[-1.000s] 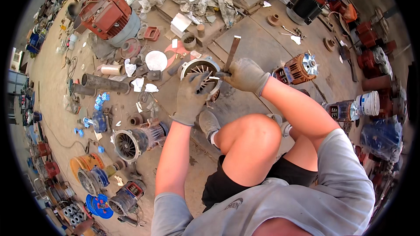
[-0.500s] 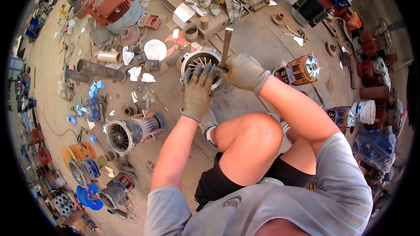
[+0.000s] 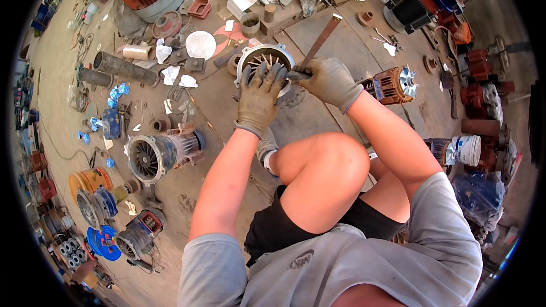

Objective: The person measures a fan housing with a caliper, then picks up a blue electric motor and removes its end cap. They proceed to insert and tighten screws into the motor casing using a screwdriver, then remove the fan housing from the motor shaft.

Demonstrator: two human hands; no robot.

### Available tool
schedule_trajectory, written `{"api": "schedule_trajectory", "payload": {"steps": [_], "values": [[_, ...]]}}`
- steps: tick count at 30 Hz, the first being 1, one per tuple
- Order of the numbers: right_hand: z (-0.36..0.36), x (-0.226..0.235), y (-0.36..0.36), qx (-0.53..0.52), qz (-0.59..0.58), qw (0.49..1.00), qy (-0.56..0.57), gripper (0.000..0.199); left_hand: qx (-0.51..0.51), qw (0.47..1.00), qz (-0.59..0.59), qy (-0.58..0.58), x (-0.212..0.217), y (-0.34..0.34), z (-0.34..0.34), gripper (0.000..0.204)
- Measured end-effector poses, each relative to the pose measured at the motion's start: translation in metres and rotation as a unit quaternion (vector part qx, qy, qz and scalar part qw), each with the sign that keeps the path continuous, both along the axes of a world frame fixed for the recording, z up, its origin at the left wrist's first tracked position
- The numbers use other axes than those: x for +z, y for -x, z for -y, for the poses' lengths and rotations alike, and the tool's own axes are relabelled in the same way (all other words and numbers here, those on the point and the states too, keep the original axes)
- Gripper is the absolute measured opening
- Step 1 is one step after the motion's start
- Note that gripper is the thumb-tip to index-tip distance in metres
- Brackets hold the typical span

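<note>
Both gloved hands, left (image 3: pixel 259 98) and right (image 3: pixel 329 81), on motor housing (image 3: pixel 263 59).

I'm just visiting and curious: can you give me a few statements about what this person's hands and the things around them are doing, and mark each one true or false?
1. Both hands wear grey work gloves. True: the left hand and right hand are gloved.
2. The right hand grips a long flat metal bar. True.
3. The left hand lies on a blue plastic bucket. False: it rests on the round silver finned motor housing.
4. The orange finned motor with a pale fan sits to the person's left. False: it lies to their right.
5. The person stands upright. False: a bare bent knee shows them crouched low.
</note>
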State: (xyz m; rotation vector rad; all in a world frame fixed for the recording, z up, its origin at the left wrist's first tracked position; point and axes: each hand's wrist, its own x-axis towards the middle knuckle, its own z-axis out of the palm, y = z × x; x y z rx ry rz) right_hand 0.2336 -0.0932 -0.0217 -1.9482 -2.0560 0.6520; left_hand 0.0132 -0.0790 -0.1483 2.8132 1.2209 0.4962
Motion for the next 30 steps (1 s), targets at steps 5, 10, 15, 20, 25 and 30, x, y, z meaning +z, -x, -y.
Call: {"api": "schedule_trajectory", "payload": {"steps": [5, 10, 15, 20, 25, 30], "values": [[0.003, 0.004, 0.001, -0.004, 0.020, 0.999, -0.035, 0.031, 0.006, 0.999, -0.034, 0.001, 0.002, 0.000, 0.000, 0.086], [0.002, 0.019, 0.007, -0.008, 0.059, 0.998, -0.009, 0.033, 0.013, 0.999, -0.049, 0.021, 0.004, 0.000, 0.001, 0.080], [0.004, 0.016, 0.007, -0.006, 0.034, 0.999, -0.030, 0.034, 0.020, 0.999, -0.032, 0.007, -0.002, 0.001, 0.001, 0.072], [0.005, 0.008, 0.007, -0.023, 0.016, 0.999, -0.028, 0.035, 0.022, 0.999, -0.033, 0.006, -0.003, -0.001, 0.002, 0.070], [0.006, 0.006, 0.004, -0.023, -0.037, 0.997, -0.067, 0.030, 0.018, 0.999, -0.041, 0.015, -0.001, 0.000, 0.000, 0.070], [0.007, 0.009, 0.004, -0.024, -0.039, 0.996, -0.073, 0.031, 0.018, 0.999, -0.028, 0.010, -0.001, 0.001, 0.001, 0.069]]}}
